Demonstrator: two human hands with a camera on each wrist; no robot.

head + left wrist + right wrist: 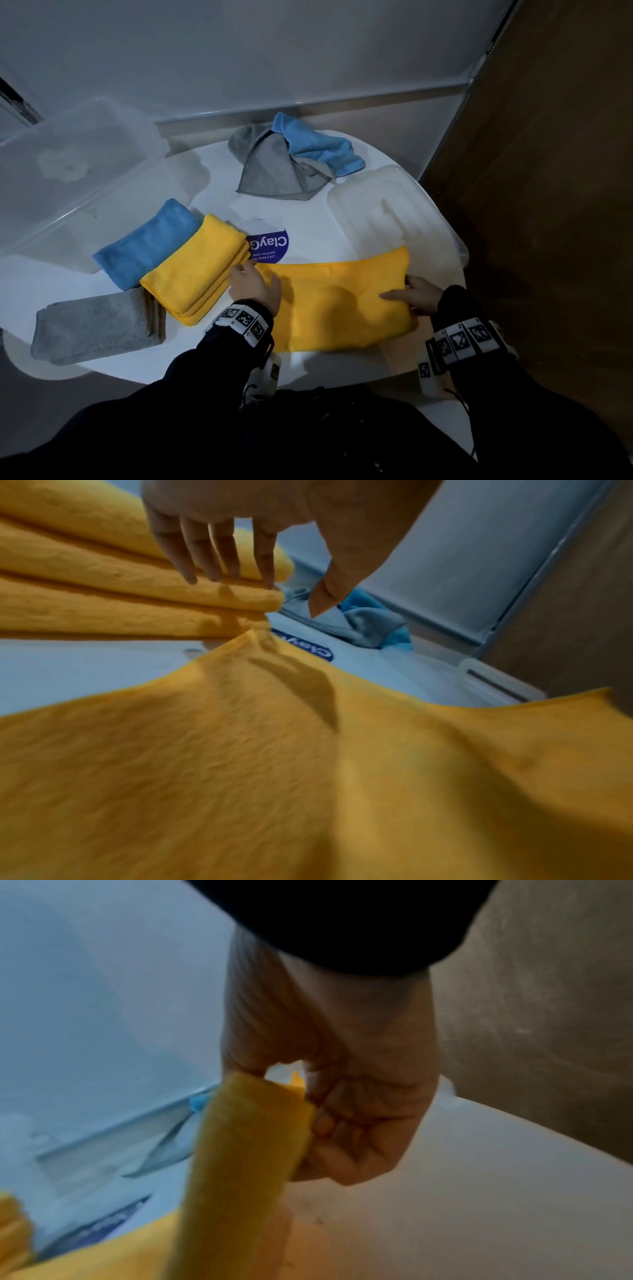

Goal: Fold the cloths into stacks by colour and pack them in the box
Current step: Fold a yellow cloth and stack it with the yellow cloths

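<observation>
A yellow cloth (342,301) lies folded into a wide band at the table's front. My right hand (414,294) pinches its right end, and in the right wrist view that hand (308,1104) curls round the lifted yellow edge (250,1137). My left hand (253,284) is at the cloth's left end; its fingers (192,555) hang straight and spread just over the yellow cloth (308,777), beside the folded yellow stack (198,270). A folded blue stack (147,246) and a folded grey stack (96,325) sit further left. The clear box (68,178) stands at the back left.
An unfolded grey cloth (270,168) and a crumpled blue cloth (318,147) lie together at the table's back. The box's clear lid (387,212) rests at the right, partly under the yellow cloth. A purple sticker (270,246) is on the white table (308,363).
</observation>
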